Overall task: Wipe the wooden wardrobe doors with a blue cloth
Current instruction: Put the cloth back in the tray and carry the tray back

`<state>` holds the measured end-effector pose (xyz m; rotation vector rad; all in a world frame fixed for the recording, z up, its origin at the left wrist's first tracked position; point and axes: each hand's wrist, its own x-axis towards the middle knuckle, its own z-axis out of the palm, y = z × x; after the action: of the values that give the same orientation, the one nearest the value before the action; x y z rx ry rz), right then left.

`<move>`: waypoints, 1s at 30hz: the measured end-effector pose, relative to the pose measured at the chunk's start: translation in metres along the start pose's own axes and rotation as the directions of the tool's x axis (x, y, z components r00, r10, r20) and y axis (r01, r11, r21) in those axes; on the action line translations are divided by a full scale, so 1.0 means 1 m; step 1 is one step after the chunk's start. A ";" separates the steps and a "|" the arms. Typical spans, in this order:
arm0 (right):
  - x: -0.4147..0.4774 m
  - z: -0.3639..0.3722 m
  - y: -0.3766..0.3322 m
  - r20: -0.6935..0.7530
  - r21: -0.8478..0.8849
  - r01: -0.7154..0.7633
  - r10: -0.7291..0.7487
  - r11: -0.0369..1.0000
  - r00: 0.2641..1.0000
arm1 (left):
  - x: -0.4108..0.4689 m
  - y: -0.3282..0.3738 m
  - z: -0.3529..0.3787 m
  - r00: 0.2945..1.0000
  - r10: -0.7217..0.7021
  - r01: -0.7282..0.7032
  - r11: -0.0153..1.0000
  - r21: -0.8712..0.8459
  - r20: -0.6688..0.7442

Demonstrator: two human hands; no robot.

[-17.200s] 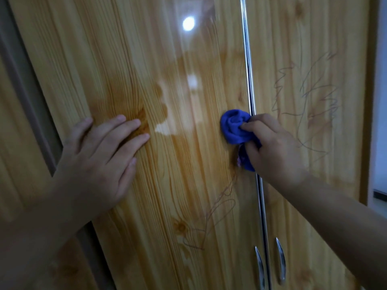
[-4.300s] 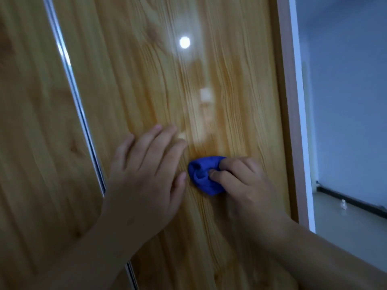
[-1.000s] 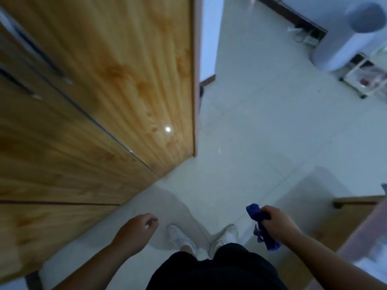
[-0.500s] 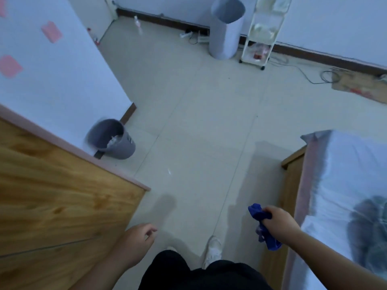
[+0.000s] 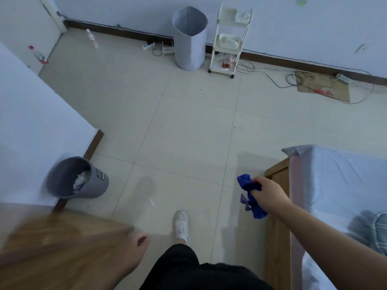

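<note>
Beside the wardrobe [image 5: 62, 248], at its far corner, sits a grey waste bin [image 5: 77, 181] with crumpled paper in it. The wardrobe fills only the lower left of your view and is blurred, so no door can be judged for streaks from here. At the wardrobe's right edge hangs your left hand [image 5: 134, 252], fingers loosely curled and its grip on nothing; whether it brushes the wood I cannot tell. Further right of the wardrobe, one white shoe [image 5: 181, 225] is planted on the tiled floor [image 5: 188, 132]. Well to the right of the wardrobe, and nowhere near its doors, is the blue cloth [image 5: 250, 197]. The grip of your right hand [image 5: 268, 195] is closed round its bunched middle, with a wad standing above the fingers and a loose tail hanging below (it hangs free, touching nothing). Farthest from the wardrobe stands the bed [image 5: 335, 185], its wooden end just behind that hand.

My reading is that you are facing away from the work, either between passes or carrying the cloth off. If any door remains, turn your body square to the wardrobe first rather than reaching across yourself. Gather the hanging tail into your palm so it does not drag or flick. Refold the cloth to a clean flat face, since a tight ball only touches the wood at one spot. Lay your left hand flat on the wardrobe to steady the door, then wipe in long overlapping strokes along the grain, top to bottom.
</note>
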<state>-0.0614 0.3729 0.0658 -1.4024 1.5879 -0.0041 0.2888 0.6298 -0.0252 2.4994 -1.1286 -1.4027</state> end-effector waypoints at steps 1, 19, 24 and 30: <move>0.005 -0.002 -0.001 -0.006 0.010 -0.026 0.026 1.000 1.000 | 0.017 0.014 -0.015 1.000 0.015 -0.015 1.000 0.011 0.010; 0.161 -0.083 -0.006 0.094 0.239 -0.414 0.403 0.879 0.910 | 0.260 0.282 -0.206 0.979 0.202 -0.197 0.974 0.108 -0.039; 0.255 -0.147 -0.094 0.104 0.117 -0.262 0.251 0.958 0.962 | 0.281 0.301 -0.226 0.989 0.141 -0.149 0.967 0.205 0.052; 0.354 -0.214 -0.227 0.038 0.182 -0.127 0.122 0.975 0.992 | 0.334 0.317 -0.254 0.999 0.036 -0.041 0.993 0.114 0.040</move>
<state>0.0236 -0.0905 0.0798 -1.1543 1.6078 -0.0565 0.4083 0.1183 0.0053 2.5217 -1.2933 -1.4204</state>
